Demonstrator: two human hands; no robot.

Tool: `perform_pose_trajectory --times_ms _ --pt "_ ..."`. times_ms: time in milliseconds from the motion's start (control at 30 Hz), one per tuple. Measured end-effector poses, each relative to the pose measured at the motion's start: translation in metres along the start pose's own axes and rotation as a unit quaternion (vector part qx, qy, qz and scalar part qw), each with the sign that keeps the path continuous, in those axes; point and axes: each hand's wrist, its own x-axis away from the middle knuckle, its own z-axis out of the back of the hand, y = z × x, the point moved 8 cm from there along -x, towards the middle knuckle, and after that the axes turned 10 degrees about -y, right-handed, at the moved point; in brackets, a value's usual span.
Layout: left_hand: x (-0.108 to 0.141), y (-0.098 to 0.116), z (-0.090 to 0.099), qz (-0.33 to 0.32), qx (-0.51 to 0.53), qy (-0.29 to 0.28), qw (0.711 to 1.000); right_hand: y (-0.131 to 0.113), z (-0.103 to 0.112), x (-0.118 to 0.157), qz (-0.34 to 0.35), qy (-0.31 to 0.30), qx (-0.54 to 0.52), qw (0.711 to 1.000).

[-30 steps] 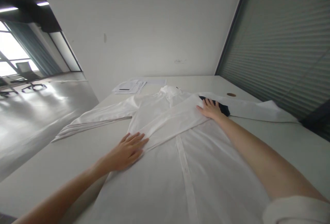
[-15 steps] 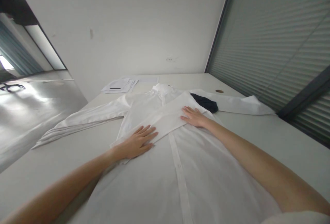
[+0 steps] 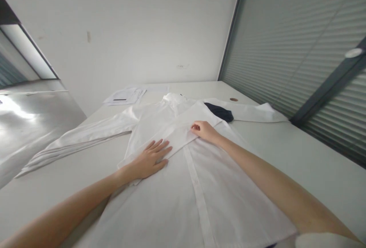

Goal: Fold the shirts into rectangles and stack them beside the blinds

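Observation:
A white button-front shirt (image 3: 160, 202) lies spread on the table, its collar (image 3: 173, 98) at the far end. One white sleeve (image 3: 174, 133) is laid slantwise across the front. My left hand (image 3: 150, 159) rests flat on its lower left part, fingers spread. On the sleeve's right part, my right hand (image 3: 203, 130) has its fingers curled in; whether cloth is caught between the fingertips is hidden. Dark navy cloth (image 3: 219, 111) shows just beyond my right hand. At the left, layered white sleeves (image 3: 77, 137) stretch out; another white sleeve (image 3: 251, 113) extends right.
Papers with a dark pen-like strip (image 3: 120, 100) lie at the table's far left. A round brown spot (image 3: 233, 99) is near the far right edge. A white wall (image 3: 137, 31) stands behind the table, and a window with blinds (image 3: 271, 61) runs along the right.
My right hand has gone from lying flat with spread fingers to curled fingers, shifting slightly left on the sleeve. My left hand stays flat. The view has turned a little to the right.

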Motion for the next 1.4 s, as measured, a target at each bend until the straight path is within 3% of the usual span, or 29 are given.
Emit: perform_pose_trajectory --times_ms 133,433,533,633,733,900,1000,1100,1267,1400 --pt "0.0 -0.001 -0.001 -0.002 0.004 0.002 1.0 -0.021 -0.008 0.007 0.008 -0.018 -0.012 1.0" --pt "0.001 0.0 0.0 -0.007 0.005 0.015 1.0 -0.033 -0.014 0.014 -0.022 -0.018 0.091 0.995" --pt "0.001 0.001 0.002 -0.007 -0.001 0.02 1.0 -0.015 0.004 0.012 -0.047 0.015 0.095 0.994" --pt "0.001 0.001 0.002 -0.004 0.0 0.02 1.0 0.028 0.041 0.014 -0.132 0.103 0.09 0.982" --pt "0.0 0.002 0.002 -0.001 -0.004 0.017 1.0 0.067 0.06 0.017 -0.166 0.136 0.093 0.972" --pt "0.0 0.0 -0.001 0.003 -0.01 0.006 1.0 0.097 0.034 0.017 -0.106 0.064 0.127 0.984" --pt "0.002 -0.003 -0.003 -0.001 -0.002 0.011 1.0 0.111 0.02 0.021 -0.112 0.003 0.162 0.98" --pt "0.003 -0.005 -0.004 -0.002 0.005 0.014 1.0 0.119 0.021 0.023 -0.126 -0.02 0.192 0.973" --pt "0.002 -0.004 -0.002 0.002 0.012 0.022 1.0 0.113 0.026 0.006 -0.123 0.001 0.202 0.972" --pt "0.002 -0.001 0.001 0.006 0.006 0.024 1.0 0.099 0.008 -0.028 -0.09 -0.027 0.177 0.98"
